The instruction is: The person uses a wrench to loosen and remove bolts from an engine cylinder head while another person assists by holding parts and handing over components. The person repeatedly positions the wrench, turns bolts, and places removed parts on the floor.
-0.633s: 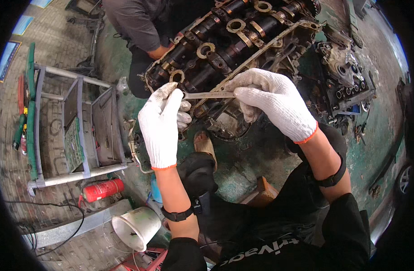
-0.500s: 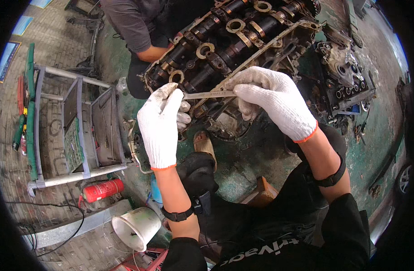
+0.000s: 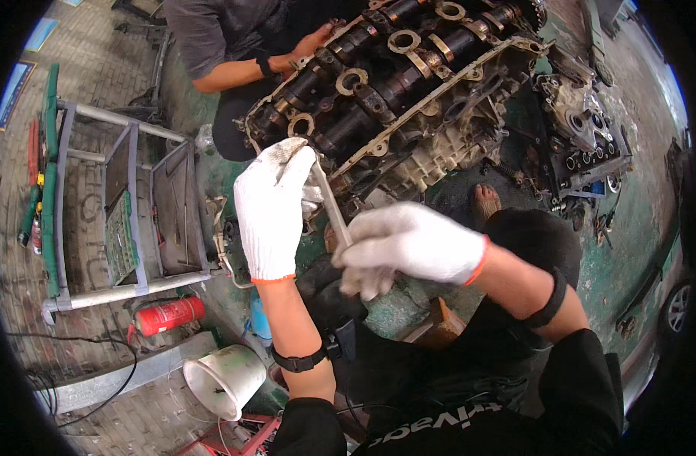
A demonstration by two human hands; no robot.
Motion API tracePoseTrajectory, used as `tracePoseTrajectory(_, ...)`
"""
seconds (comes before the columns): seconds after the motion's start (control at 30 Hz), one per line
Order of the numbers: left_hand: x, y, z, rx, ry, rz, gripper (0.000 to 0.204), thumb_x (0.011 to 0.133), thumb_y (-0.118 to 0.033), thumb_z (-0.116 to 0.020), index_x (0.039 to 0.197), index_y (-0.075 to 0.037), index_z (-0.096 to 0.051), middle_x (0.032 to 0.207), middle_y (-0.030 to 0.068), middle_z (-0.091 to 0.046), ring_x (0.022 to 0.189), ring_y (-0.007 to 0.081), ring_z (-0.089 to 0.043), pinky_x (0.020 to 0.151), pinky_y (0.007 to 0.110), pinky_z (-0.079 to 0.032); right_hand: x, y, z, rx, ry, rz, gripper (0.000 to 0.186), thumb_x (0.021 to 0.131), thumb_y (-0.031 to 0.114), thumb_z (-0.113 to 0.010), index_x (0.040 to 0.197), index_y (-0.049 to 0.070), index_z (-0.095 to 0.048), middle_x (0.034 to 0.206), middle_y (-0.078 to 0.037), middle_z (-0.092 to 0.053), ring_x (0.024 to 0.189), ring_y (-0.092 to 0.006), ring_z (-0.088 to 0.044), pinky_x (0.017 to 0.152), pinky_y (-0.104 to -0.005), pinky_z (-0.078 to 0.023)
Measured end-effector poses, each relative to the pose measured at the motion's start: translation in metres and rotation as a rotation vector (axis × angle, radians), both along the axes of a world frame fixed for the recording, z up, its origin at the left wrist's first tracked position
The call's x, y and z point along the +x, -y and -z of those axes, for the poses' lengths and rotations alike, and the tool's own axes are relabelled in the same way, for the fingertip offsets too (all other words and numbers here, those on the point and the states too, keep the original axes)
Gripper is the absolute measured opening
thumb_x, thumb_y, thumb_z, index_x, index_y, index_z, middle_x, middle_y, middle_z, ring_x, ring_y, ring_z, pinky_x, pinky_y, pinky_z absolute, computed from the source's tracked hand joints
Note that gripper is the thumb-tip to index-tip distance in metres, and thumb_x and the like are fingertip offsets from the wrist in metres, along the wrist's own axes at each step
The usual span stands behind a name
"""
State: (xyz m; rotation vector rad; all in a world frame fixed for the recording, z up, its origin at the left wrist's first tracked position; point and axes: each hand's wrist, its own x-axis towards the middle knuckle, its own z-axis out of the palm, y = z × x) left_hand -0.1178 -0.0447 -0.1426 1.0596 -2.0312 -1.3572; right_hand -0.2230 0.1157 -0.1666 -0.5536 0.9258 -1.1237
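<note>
A steel wrench slants down between my hands, in front of an oily engine cylinder head with dark camshafts and brass-coloured rings. My left hand, in a white knit glove with an orange cuff, is closed around the wrench's upper end at the head's near left corner. That end is hidden by the fingers. My right hand, gloved alike and somewhat blurred, grips the wrench's lower end. Whatever the wrench's upper end fits on is out of sight behind my left hand.
Across the engine, a co-worker's bare hand rests by its far edge. A grey metal rack, red fire extinguisher and white bucket stand at left. More engine parts lie at right; a wooden block sits below.
My right hand has swung the wrench's free end down toward me, from level to steeply slanted. My left hand stays nearly in place. The co-worker's hand has come into view beyond the engine.
</note>
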Motion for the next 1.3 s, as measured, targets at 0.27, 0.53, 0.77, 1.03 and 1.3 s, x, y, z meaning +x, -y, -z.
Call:
tracePoseTrajectory(0.27,0.007,0.005,-0.002,0.264,-0.087,0.042,0.031,0.093,-0.013,-0.070,0.120,0.002,-0.068,0.088,0.0081,-0.073,0.070,0.0135,-0.067,0.061,0.025,-0.052,0.045,0.015,0.024,-0.046,0.242,0.016,0.021,0.099,0.026,-0.060,0.095,0.007,-0.066,0.083,-0.003,-0.073,0.067,-0.0094,-0.066,0.060,-0.0224,-0.053)
tracePoseTrajectory(0.53,0.022,0.011,0.002,0.320,-0.334,0.035,0.030,0.095,-0.014,-0.068,0.120,0.004,-0.066,0.085,0.0095,-0.073,0.069,0.0124,-0.067,0.063,0.025,-0.052,0.010,-0.004,-0.003,-0.045,-0.130,-0.006,0.024,0.097,0.020,-0.058,0.107,0.000,-0.067,0.089,-0.007,-0.074,0.075,-0.0108,-0.068,0.065,-0.0241,-0.054)
tracePoseTrajectory(0.77,0.020,0.006,0.001,0.231,-0.184,0.019,0.030,0.096,-0.014,-0.068,0.122,0.002,-0.068,0.084,0.0102,-0.074,0.059,0.0118,-0.067,0.054,0.023,-0.051,-0.038,-0.016,-0.008,-0.027,-0.281,0.671,0.021,0.098,0.007,-0.058,0.113,-0.002,-0.068,0.083,-0.006,-0.070,0.067,-0.0109,-0.063,0.063,-0.0246,-0.052)
tracePoseTrajectory(1.03,0.002,-0.004,0.001,0.160,-0.099,-0.058,0.030,0.095,-0.014,-0.070,0.120,0.002,-0.069,0.081,0.0083,-0.074,0.058,0.0109,-0.064,0.052,0.024,-0.047,-0.051,-0.020,0.007,-0.100,-0.190,0.725,0.022,0.101,0.012,-0.062,0.116,-0.003,-0.068,0.086,-0.008,-0.073,0.068,-0.0106,-0.065,0.064,-0.0234,-0.053)
tracePoseTrajectory(1.3,0.004,0.004,0.000,0.276,-0.093,-0.038,0.028,0.094,-0.015,-0.072,0.117,0.000,-0.069,0.077,0.0065,-0.071,0.053,0.0095,-0.059,0.048,0.022,-0.043,-0.055,-0.021,0.004,-0.199,-0.205,0.865,0.028,0.102,0.012,-0.059,0.126,-0.003,-0.065,0.089,-0.008,-0.074,0.068,-0.0096,-0.066,0.064,-0.0224,-0.053)
